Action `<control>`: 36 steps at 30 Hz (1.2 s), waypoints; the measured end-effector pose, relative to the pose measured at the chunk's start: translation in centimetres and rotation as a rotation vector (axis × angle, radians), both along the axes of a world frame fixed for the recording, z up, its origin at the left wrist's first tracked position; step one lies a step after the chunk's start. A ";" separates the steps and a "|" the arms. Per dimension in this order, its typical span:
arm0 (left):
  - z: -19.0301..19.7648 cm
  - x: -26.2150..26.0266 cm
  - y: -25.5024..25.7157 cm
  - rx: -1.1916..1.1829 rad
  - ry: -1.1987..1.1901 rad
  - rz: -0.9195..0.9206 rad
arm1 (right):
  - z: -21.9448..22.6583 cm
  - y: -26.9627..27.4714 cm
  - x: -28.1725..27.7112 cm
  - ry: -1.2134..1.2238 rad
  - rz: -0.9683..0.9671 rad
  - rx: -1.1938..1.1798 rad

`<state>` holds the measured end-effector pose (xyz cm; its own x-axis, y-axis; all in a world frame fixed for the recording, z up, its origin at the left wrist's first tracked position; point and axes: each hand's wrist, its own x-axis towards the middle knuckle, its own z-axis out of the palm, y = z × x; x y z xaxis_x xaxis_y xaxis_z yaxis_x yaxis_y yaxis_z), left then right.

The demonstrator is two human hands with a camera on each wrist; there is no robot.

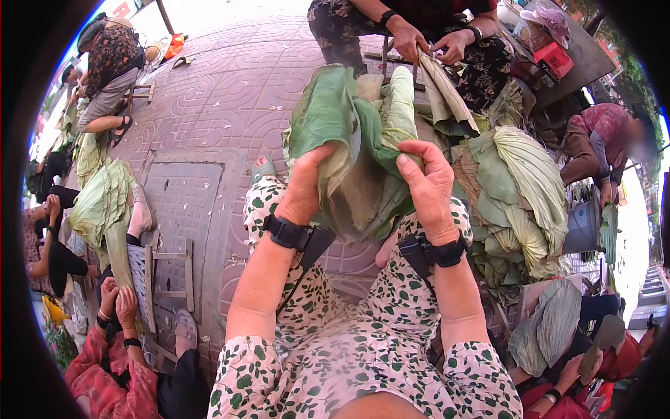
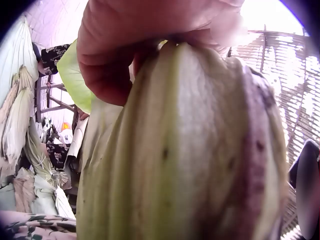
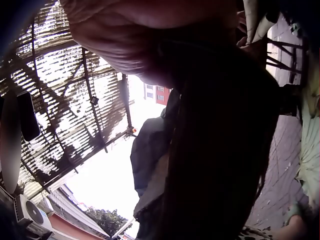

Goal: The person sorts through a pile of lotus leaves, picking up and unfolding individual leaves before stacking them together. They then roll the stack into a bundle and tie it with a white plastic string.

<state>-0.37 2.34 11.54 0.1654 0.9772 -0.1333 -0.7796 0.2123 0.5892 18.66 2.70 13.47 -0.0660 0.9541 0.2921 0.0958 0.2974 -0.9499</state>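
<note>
When 12 o'clock was taken as straight ahead of the seated wearer [image 1: 363,353], the leaf bundle [image 1: 363,174] lay at 12 o'clock, directly between the hands. Its long axis ran roughly from 12 to 6 o'clock, with the folded upper ends pointing away from the wearer. Neither hand was nearer; both were in contact with the bundle.

The left hand [image 1: 306,183] was clamped on the 9 o'clock side, and the left wrist view showed its fingers curled over a leaf edge. The right hand [image 1: 428,190] pinched the 3 o'clock side between thumb and forefinger; the right wrist view was too dark to confirm its grip further. The hands stood apart, the left forearm [image 1: 257,293] angled toward 1 o'clock and the right forearm [image 1: 459,297] toward 11 o'clock.

Near the bundle, at 2 o'clock, lay a leaf stack [image 1: 520,202]. Farther off, between 12 and 1 o'clock, a second person [image 1: 433,19] held a rolled leaf [image 1: 444,94]. Well apart, at 11 o'clock, was another seated person [image 1: 113,59].
</note>
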 end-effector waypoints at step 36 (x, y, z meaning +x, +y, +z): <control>-1.0 -1.5 -0.4 0.148 -0.371 -0.060 | -2.5 1.7 -1.1 -0.165 0.006 -0.023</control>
<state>-1.91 1.97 10.51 0.2333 0.9684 0.0879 -0.9340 0.1980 0.2975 17.61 4.40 11.00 -0.1171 0.9599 0.2548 0.2492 0.2767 -0.9281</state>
